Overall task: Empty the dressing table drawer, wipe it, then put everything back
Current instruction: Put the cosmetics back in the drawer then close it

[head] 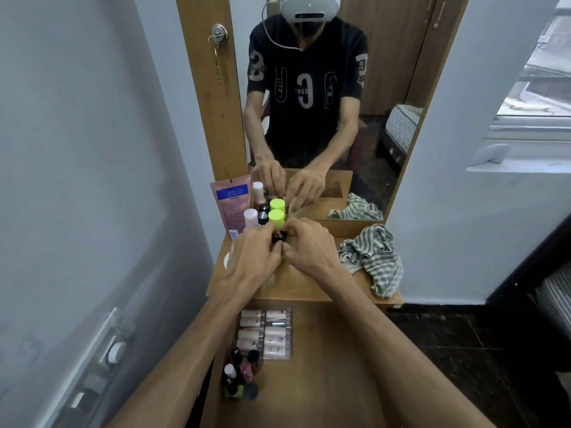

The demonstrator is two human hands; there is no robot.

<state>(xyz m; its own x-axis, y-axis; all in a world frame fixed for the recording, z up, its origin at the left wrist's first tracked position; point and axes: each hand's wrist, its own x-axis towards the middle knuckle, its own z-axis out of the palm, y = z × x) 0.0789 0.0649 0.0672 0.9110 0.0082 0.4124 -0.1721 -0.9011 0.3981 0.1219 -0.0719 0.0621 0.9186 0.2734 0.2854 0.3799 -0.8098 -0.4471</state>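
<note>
**A:** Where are you at with the drawer? It's pulled open under your arms and there's a clear pack of small tubes and a bunch of little bottles in it, so I'd say you're mid-emptying.

**B:** Agreed. Your left hand and right hand are both curled, fingertips pinching small dark items on the worktop by the green-capped bottle. Next: let go, reach back down. The striped cloth waits on the right.
</note>
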